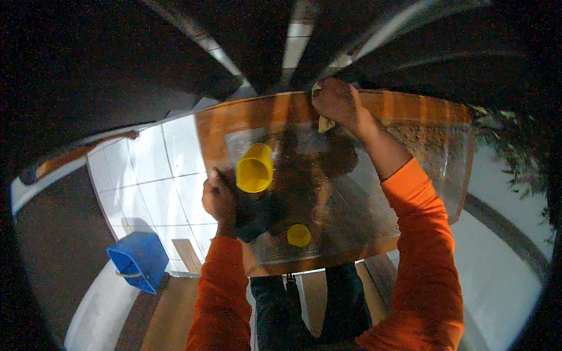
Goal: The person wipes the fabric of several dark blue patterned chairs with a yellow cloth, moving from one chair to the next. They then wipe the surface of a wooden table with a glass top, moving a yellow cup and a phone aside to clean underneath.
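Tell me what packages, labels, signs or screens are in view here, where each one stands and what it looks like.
No labels, signs or screens show.
Yellow plastic container: lying tilted on the glass-topped wooden table, beside the left hand; round, plain yellow.
Small yellow round lid: near the table's front edge; flat.
Blue plastic bucket: on the floor to the left; squarish.
Pale cloth: under the right hand, at the far edge.
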`<act>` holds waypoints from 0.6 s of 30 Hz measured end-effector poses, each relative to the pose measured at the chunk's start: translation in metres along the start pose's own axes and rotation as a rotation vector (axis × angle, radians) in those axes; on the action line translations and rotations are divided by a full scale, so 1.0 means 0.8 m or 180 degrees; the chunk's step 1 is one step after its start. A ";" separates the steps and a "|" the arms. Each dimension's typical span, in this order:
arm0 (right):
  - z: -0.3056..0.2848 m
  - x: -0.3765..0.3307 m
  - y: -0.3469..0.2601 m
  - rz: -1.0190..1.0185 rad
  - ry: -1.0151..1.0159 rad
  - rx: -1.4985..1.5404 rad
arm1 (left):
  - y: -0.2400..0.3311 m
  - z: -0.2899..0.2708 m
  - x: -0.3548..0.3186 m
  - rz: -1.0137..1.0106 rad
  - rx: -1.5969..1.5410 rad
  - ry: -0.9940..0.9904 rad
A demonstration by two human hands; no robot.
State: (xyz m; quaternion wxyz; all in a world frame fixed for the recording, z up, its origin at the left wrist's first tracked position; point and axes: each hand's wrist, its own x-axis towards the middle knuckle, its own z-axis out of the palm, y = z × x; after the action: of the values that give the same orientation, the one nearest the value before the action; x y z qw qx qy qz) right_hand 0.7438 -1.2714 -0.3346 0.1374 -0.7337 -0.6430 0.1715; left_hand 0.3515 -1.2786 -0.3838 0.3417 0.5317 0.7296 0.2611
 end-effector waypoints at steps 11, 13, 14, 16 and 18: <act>0.029 0.121 -0.179 -0.1182 -0.0742 0.0833 | 0.034 -0.014 -0.002 0.0419 0.1094 0.0028; 0.057 0.138 -0.196 -0.1714 -0.0402 0.0700 | 0.037 -0.015 0.003 0.0291 0.1017 -0.0106; 0.075 0.145 -0.205 -0.1595 -0.0421 0.0077 | 0.025 -0.008 0.003 0.0721 0.1182 0.0160; 0.105 0.156 -0.201 -0.2014 -0.0343 -0.0305 | 0.028 -0.007 0.000 0.0668 0.1071 0.0189; 0.111 0.163 -0.217 -0.1959 -0.0389 -0.0236 | 0.035 -0.014 0.002 0.0766 0.0960 0.0099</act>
State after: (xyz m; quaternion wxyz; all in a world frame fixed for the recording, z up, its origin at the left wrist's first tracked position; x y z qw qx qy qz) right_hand 0.5650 -1.1206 -0.3514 0.1172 -0.4975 -0.8477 0.1421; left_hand 0.3590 -1.2689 -0.3565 0.2132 0.6562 0.6968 0.1959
